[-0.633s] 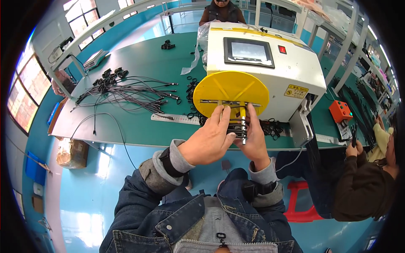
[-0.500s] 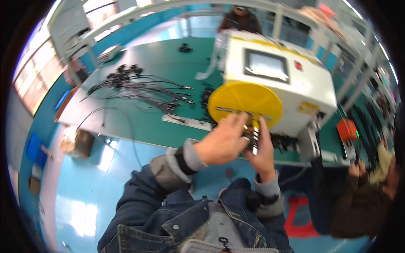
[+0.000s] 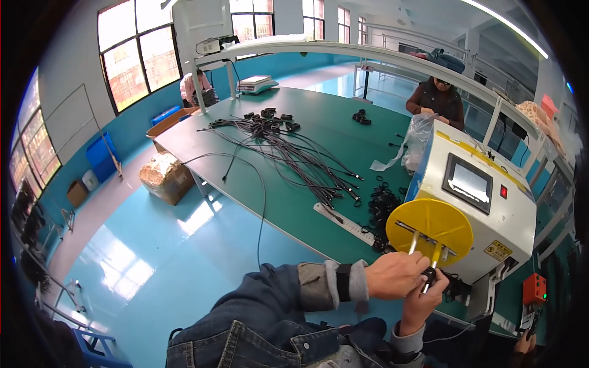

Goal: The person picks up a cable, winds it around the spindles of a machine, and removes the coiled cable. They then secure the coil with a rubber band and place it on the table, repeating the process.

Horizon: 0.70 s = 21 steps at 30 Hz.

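Observation:
My left hand [image 3: 396, 274] is closed at the front of a yellow winding disc [image 3: 451, 218], its fingertips pinched beside the disc's metal pegs [image 3: 436, 254]. My right hand [image 3: 424, 302] comes up from below, fingers curled round a small black cable bundle [image 3: 429, 276] at the pegs' outer ends. Both hands meet there, so part of the bundle is hidden. The disc sits on the front of a white winding machine [image 3: 515, 214] with a screen [image 3: 468, 182] and a red switch.
Many black cables [image 3: 288, 150] lie across the green table [image 3: 288, 214]. By the disc are a white ruler [image 3: 345, 224] and a heap of black coils [image 3: 383, 205]. An orange box [image 3: 534, 288] stands at right. A person [image 3: 438, 101] sits across the table; another is far left.
My view has swung left, so machine and hands appear farther right and lower. Both hands remain at the pegs, with the left fingers now drawn together beside them.

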### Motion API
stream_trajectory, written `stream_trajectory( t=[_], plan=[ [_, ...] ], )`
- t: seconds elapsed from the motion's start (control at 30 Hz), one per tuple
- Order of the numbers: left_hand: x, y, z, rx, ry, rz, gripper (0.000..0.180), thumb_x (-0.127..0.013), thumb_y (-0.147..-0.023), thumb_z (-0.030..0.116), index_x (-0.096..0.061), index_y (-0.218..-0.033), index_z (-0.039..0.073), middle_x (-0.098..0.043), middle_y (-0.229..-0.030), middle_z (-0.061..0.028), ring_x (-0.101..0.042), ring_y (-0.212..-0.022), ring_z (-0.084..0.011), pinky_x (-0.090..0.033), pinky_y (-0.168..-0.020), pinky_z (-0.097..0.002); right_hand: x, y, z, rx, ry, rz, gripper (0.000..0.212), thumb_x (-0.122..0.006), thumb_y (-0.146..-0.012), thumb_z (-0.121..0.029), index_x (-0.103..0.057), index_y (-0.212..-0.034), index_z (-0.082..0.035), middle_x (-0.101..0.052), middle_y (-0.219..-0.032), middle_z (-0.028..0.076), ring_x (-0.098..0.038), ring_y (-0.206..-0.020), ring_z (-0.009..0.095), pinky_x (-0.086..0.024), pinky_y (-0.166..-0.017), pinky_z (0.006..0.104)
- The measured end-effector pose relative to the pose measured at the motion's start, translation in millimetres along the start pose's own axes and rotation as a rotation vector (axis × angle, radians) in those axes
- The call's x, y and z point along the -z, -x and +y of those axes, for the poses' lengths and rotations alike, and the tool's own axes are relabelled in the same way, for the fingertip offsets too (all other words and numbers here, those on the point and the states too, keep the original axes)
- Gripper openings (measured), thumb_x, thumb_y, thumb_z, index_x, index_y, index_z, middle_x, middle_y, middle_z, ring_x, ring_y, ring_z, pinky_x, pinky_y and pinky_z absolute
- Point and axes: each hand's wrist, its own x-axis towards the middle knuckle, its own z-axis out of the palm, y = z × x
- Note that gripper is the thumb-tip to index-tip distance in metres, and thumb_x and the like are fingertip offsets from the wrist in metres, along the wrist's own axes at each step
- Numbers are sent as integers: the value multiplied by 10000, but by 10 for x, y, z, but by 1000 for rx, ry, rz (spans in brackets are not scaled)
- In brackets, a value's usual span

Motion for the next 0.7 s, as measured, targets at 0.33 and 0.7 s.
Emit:
stream_trajectory(
  t=[0.33,0.7],
  plan=[
    [-171,566,297,-22,-141,45,239,-553,-768,212,-439,-861,25,-492,-750,-132,-534,-587,-323,-436,-514,-406,266,415,-165,48,-24,-64,345,-555,-845,-304,-456,-951,9,-552,-742,199,-585,-663,341,-455,-574,369],
    [-492,1460,-263,217,179,-49,358,-440,-890,308,-450,-1000,-33,-525,-911,-188,-548,-638,-345,-451,-595,-398,-118,903,126,50,155,-621,268,-614,-739,-142,-441,-896,-12,-585,-674,181,-581,-631,386,-456,-520,427]
  ],
)
